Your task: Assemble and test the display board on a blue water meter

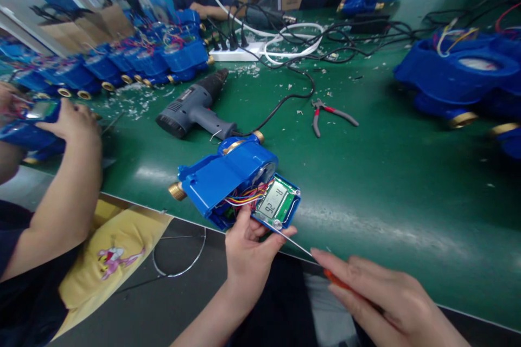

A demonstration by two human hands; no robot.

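A blue water meter with brass threaded ends lies at the table's front edge, its housing opened. Coloured wires run from it to a display module, a green circuit board with a lit-grey LCD in a blue case. My left hand grips this module by its lower edge, thumb and fingers on either side. In my right hand is a screwdriver with an orange handle, mostly covered by the fingers. Its thin shaft points at the module's near corner, by a round clear post; whether the tip touches is hard to tell.
Behind the meter lies a grey heat gun; red-handled cutters rest to its right. A white power strip with tangled cords crosses the back. More blue meters stand right and left. Co-workers' hands work at left and across.
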